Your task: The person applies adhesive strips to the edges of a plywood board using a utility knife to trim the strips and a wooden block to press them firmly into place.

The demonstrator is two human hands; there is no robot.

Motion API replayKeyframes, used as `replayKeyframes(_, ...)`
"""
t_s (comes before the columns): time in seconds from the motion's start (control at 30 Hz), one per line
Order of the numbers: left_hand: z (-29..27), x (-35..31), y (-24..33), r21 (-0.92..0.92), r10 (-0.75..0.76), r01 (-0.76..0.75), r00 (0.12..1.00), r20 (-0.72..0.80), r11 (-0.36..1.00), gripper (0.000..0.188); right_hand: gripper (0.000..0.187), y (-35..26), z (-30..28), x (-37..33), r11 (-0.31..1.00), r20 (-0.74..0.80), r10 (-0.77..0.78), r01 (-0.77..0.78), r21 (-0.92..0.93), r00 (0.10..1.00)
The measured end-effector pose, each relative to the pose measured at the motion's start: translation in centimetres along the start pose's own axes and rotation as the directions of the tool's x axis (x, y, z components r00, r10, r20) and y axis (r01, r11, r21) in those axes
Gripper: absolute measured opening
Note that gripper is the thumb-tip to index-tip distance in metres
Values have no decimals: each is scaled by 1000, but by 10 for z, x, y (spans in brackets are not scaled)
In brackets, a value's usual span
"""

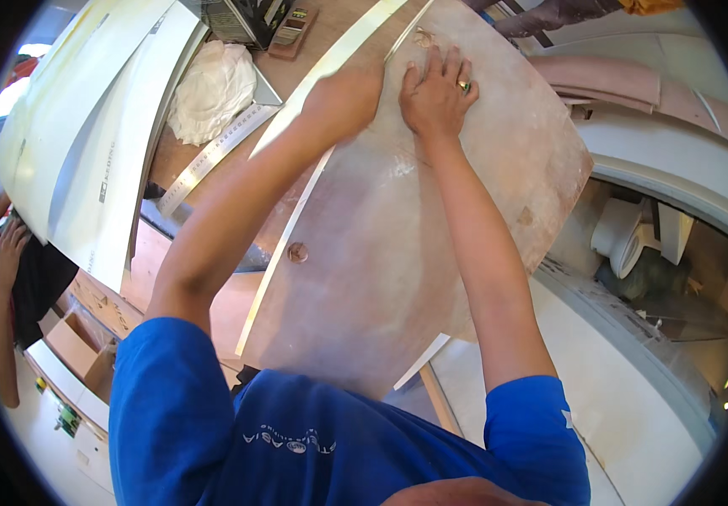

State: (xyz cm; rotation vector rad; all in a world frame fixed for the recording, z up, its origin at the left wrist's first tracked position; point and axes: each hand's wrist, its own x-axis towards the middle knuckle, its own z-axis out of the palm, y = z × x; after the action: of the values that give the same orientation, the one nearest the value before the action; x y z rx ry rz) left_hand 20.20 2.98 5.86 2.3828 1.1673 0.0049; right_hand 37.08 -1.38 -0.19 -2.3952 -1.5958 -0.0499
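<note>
A large brownish board (364, 278) with a smooth, dusty-looking surface lies in front of me, and a pale thin edging strip (284, 253) runs along its left edge. My right hand (438, 97) rests flat on the board near its far end, fingers spread, with a ring on one finger. Just left of it, my left hand (345, 103) is closed at the board's left edge, over the strip. Its fingertips are hidden, so what they grip does not show. A wider white strip (355, 38) passes beyond that hand.
Left of the board are a metal ruler (212, 156), a crumpled white cloth (212, 93) and a brown block-like tool (292, 32). Large white sheets (102, 110) lean farther left, near another person (10, 261). Curved panels (608, 84) and a white pipe fitting (629, 240) are at right.
</note>
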Motion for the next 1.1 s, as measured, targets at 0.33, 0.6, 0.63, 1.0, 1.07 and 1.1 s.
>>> replayKeyframes(0.33, -15, -138, 3, 49, -158, 150, 932, 326, 988, 64, 62, 3, 3, -2, 999, -55, -37, 37, 2, 998)
replayKeyframes(0.6, -4, -230, 1, 32, -169, 167, 940, 296, 985, 63, 60, 3, 7, -2, 997, -114, -69, 72, 26, 991)
replayKeyframes(0.63, -2, -229, 4, 38, -189, 186, 935, 301, 982, 63, 59, 2, 3, 0, 996, -104, -73, 79, 48, 992)
replayKeyframes(1.0, 74, -333, -22, -802, -608, 284, 785, -119, 525, 44, 55, 10, -20, -107, 977, 10, -133, 129, 172, 991)
replayKeyframes(1.07, 64, -316, -21, -788, -624, 329, 777, -88, 520, 42, 56, -2, -31, -124, 986, 48, -101, 93, 142, 994)
replayKeyframes(1.1, 59, -304, -22, -779, -630, 346, 773, -79, 522, 41, 56, -8, -34, -126, 989, 60, -84, 76, 129, 995)
